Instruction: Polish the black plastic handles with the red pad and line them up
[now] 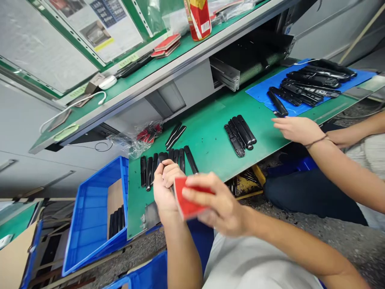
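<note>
My right hand (221,202) grips a red pad (188,200) with a pale edge, its fingers lying over the red face. Just left of it, my left hand (167,186) is closed around a dark piece, mostly hidden by the fingers and the pad. Behind my left hand, a row of several black casings (148,172) lies on the green table (207,160). Two slim black pieces (175,135) rest farther back. To the right, a group of several black casings (240,134) lies side by side.
A blue bin (93,212) holding black pieces stands at the left. Another person's hand (296,129) reaches toward black parts on a blue sheet (258,90). A shelf (132,88) with red pads (167,45) runs above the table. A yellow bin (248,186) sits below its edge.
</note>
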{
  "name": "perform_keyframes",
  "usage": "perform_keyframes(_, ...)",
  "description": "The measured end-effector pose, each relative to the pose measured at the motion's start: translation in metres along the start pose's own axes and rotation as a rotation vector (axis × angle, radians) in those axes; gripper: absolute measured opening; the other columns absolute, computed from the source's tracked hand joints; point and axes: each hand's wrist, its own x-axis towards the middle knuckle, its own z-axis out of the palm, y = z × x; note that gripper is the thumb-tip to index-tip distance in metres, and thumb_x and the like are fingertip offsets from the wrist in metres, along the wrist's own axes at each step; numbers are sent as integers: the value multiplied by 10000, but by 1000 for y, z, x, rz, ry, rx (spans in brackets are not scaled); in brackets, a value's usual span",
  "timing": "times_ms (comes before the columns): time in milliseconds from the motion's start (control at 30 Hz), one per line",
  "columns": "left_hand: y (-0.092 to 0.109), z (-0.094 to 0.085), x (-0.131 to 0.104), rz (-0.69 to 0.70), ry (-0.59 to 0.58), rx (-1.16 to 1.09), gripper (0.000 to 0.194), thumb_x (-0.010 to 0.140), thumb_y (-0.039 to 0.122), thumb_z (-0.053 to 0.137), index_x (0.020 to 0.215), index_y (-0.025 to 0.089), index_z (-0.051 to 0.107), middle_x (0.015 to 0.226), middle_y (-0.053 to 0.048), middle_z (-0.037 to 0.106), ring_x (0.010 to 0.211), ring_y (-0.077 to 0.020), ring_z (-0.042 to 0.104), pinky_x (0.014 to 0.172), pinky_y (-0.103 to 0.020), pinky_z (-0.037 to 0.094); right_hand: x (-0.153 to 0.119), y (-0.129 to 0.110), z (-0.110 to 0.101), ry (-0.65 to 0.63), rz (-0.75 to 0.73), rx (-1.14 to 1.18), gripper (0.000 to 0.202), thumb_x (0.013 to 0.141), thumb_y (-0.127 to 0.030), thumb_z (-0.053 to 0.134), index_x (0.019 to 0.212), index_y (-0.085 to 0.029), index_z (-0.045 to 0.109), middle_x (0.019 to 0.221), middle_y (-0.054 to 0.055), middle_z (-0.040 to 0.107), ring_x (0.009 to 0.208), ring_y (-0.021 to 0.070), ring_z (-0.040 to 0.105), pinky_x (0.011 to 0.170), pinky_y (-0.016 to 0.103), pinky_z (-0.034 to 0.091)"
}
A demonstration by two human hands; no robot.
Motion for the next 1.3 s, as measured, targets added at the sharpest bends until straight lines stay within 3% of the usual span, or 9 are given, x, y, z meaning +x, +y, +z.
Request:
perform_keyframes(133, 19, -19, 28, -6, -95, 47, 187, 998, 192, 362, 915, 160, 526, 531, 91, 422, 392, -48, 452, 396, -79, 396, -18, 5, -1, -309, -271, -45, 436, 1033, -419, 414, 1395, -221, 556, 1329, 34, 680, 975, 165, 627, 889, 331, 512)
perform_keyframes(333, -1, -16, 49, -98, -6, -1, 151, 969, 144, 396, 858, 176, 494, 541, 90, 413, 403, -37, 440, 406, -67, 389, -23, 21, -34, 276, 356, 85, 554, 1011, -533, 446, 1527, -332, 431, 1518, 91, 456, 1254, 251, 532, 1068, 447, 449)
perform_keyframes(467, -28, 1, 46, -84, 105, -10, 291, 961, 187, 396, 686, 231, 308, 526, 78, 376, 390, -26, 405, 405, -70, 387, -16, 16, -30, 365, 657, 528, 741, 925, -744, 411, 1529, -316, 432, 1397, 90, 543, 871, 175, 537, 851, 351, 503)
perform_keyframes(633, -41, 7, 47, -97, 119, 28, 319, 986, 262, 350, 678, 241, 272, 516, 71, 386, 383, -29, 403, 411, -79, 402, -11, 9, -20, 458, 721, 749, 656, 965, -692, 362, 1502, -329, 466, 1214, 72, 586, 794, 157, 475, 803, 334, 488)
perform_keyframes(767, -46, 7, 43, -86, 121, -20, 335, 1006, 323, 331, 685, 250, 268, 513, 73, 376, 378, -37, 395, 397, -101, 396, -13, 3, -21, 383, 622, 566, 744, 910, -720, 462, 1565, -393, 325, 1284, 65, 523, 832, 170, 498, 820, 363, 530)
perform_keyframes(933, -54, 4, 39, -77, 122, 31, 340, 1030, 320, 294, 699, 252, 262, 509, 76, 369, 376, -42, 385, 397, -108, 403, -12, -11, -19, 332, 277, -2, 562, 1015, -471, 429, 1565, -446, 318, 1422, 61, 362, 1244, 267, 460, 1056, 470, 473)
perform_keyframes(1067, -57, 2, 37, -81, 91, 127, 330, 1033, 285, 323, 709, 249, 272, 501, 82, 383, 391, -46, 417, 415, -100, 429, -19, 5, -19, 309, 115, -396, 578, 999, -392, 485, 1545, -497, 326, 1516, 33, 308, 1112, 247, 539, 937, 431, 518)
perform_keyframes(1167, -47, 2, 39, -57, 111, 140, 324, 1037, 239, 282, 715, 253, 251, 495, 88, 364, 375, -43, 411, 399, -91, 419, -48, 42, -30, 182, 282, -789, 561, 966, -323, 593, 1463, -539, 447, 1505, 17, 420, 1086, 250, 546, 959, 449, 452)
perform_keyframes(1300, -27, -13, 51, -65, 58, 169, 276, 1016, 192, 332, 743, 235, 323, 530, 79, 438, 398, -36, 456, 392, -67, 396, -103, 75, -55, -14, 609, -1032, 504, 1003, -223, 487, 1472, -405, 507, 1538, 105, 429, 1074, 268, 542, 874, 437, 432)
